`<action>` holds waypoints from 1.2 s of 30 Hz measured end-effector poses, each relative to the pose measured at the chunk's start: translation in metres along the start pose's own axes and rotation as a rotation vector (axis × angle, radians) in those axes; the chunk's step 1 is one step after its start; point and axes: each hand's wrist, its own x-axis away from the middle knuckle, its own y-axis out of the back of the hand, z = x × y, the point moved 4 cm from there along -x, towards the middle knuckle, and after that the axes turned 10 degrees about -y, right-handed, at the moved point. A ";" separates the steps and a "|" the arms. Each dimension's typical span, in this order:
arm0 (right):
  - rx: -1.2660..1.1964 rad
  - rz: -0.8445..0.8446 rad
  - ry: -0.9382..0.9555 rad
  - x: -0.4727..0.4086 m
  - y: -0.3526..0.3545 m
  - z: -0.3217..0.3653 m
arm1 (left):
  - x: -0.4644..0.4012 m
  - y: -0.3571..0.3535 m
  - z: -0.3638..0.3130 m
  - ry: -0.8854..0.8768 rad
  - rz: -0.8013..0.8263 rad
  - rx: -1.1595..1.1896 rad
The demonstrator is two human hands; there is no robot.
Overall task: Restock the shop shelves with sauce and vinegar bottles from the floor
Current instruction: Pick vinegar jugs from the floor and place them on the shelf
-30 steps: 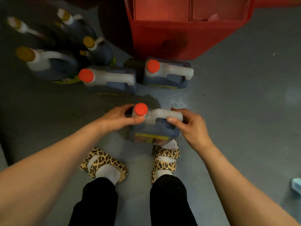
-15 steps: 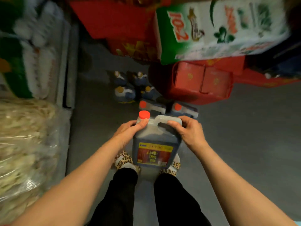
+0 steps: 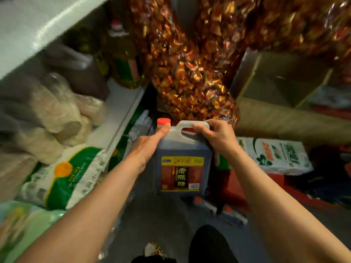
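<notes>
I carry a dark vinegar jug (image 3: 182, 149) with a red cap and a red and yellow label, upright in front of me at about waist height. My right hand (image 3: 214, 137) grips its moulded handle from the right. My left hand (image 3: 150, 147) lies flat along the jug's left side, thumb up by the cap. A white shelf board (image 3: 121, 109) runs along my left at about the jug's height.
Yellow oil bottles (image 3: 123, 59) stand on the left shelf beside clear bags of pale goods (image 3: 57, 111). Green and white sacks (image 3: 66, 175) lie below. Shiny red and gold packets (image 3: 190, 73) hang straight ahead. A cardboard box (image 3: 284, 88) and a printed sack (image 3: 275, 154) sit right.
I lifted the jug off the floor and stood up with it. The view swung from the floor bottles up to the shelves. Both hands kept their hold.
</notes>
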 end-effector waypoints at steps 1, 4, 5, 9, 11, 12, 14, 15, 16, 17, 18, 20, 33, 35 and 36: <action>0.003 -0.007 0.043 -0.007 0.009 0.029 | -0.001 0.018 -0.023 -0.040 -0.033 -0.013; 0.005 -0.065 0.206 -0.026 0.036 0.114 | 0.000 0.069 -0.091 -0.162 -0.142 -0.060; 0.001 -0.080 0.258 -0.034 0.044 0.141 | 0.002 0.084 -0.113 -0.188 -0.187 -0.076; 0.011 -0.119 0.450 -0.066 0.075 0.236 | 0.009 0.133 -0.188 -0.296 -0.340 -0.124; 0.007 -0.129 0.533 -0.082 0.088 0.279 | 0.010 0.154 -0.222 -0.347 -0.408 -0.155; 0.000 -0.130 0.569 -0.090 0.095 0.298 | 0.009 0.164 -0.238 -0.360 -0.445 -0.167; -0.044 -0.113 0.633 -0.108 0.106 0.335 | 0.004 0.184 -0.267 -0.388 -0.518 -0.161; -0.073 -0.095 0.661 -0.117 0.111 0.353 | 0.001 0.194 -0.281 -0.408 -0.552 -0.160; -0.092 -0.079 0.686 -0.127 0.113 0.370 | -0.001 0.202 -0.293 -0.435 -0.583 -0.155; -0.104 -0.059 0.709 -0.136 0.114 0.387 | -0.003 0.210 -0.305 -0.465 -0.609 -0.133; -0.123 -0.032 0.728 -0.145 0.114 0.404 | -0.003 0.217 -0.316 -0.492 -0.630 -0.105; -0.177 0.013 0.781 -0.160 0.109 0.435 | -0.006 0.232 -0.333 -0.515 -0.683 -0.086; -0.203 0.206 1.039 -0.228 0.001 0.560 | -0.039 0.321 -0.341 -0.262 -1.106 -0.122; -0.202 0.211 1.066 -0.237 -0.013 0.570 | -0.040 0.326 -0.338 -0.217 -1.153 -0.150; -0.209 0.215 1.074 -0.240 -0.018 0.575 | -0.042 0.328 -0.337 -0.200 -1.173 -0.159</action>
